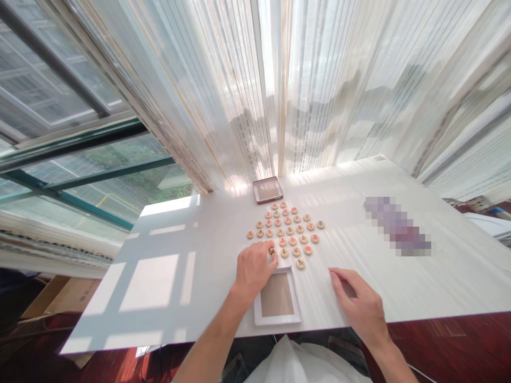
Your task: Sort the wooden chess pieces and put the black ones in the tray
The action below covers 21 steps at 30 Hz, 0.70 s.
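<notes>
My left hand [257,267] reaches over the near left edge of a group of round Chinese chess pieces. Its thumb and fingers close on one chess piece [272,252] with a black character, partly covered by the fingertips. Several more pieces lie flat around it, among them a black-marked piece [300,263] and a red-marked piece [307,249]. Under my left wrist sits an open shallow white box [297,306]. My right hand [357,298] rests on the table to the right of the box, thumb and forefinger tips together, with nothing visible between them.
At the back of the white table [159,298] lies a second shallow box part [268,201] with a brown rim. A pixelated, blurred object [399,226] is on the right. Curtains [319,96] hang behind the table; a cardboard box [72,295] stands at the left.
</notes>
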{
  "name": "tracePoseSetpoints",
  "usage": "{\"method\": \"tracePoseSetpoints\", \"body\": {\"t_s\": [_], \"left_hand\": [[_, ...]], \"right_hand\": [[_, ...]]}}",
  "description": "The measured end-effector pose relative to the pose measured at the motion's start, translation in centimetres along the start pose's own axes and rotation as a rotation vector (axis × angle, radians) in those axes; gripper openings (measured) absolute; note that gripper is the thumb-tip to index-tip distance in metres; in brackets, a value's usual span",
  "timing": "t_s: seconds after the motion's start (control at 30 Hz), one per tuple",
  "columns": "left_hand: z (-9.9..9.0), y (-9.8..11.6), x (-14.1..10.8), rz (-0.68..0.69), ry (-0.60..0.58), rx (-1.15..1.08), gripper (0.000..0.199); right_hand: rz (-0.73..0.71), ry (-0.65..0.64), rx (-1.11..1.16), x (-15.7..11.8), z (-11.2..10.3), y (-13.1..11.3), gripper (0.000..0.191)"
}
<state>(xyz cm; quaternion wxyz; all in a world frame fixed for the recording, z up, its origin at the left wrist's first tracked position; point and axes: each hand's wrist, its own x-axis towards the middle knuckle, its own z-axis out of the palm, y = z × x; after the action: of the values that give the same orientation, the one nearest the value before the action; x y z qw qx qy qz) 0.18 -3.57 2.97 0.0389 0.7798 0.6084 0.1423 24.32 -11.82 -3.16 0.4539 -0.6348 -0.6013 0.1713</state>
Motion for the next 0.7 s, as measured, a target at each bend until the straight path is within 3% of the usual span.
{"method": "tracePoseSetpoints", "body": {"t_s": [0.13,0.3,0.47,0.7], "left_hand": [[-1.4,0.9,-0.6,0.052,0.053,-0.189,0.011],[-1.7,3.0,-1.8,0.193,0.083,-0.398,0.017],[-0.7,4.2,-2.7,0.319,0.132,-0.453,0.018],[-0.2,4.3,-3.4,0.357,0.127,-0.470,0.021]], "right_hand": [[0.116,-0.065,0.101,0.3,-0.1,-0.7,0.021],[0.318,-0.264,0.405,1.1,0.8,-2.8,0.030],[0.326,-0.394,0.691,2.0,2.2,-4.6,0.038],[0.357,-0.475,0.752,2.0,2.4,-4.8,0.037]]}}
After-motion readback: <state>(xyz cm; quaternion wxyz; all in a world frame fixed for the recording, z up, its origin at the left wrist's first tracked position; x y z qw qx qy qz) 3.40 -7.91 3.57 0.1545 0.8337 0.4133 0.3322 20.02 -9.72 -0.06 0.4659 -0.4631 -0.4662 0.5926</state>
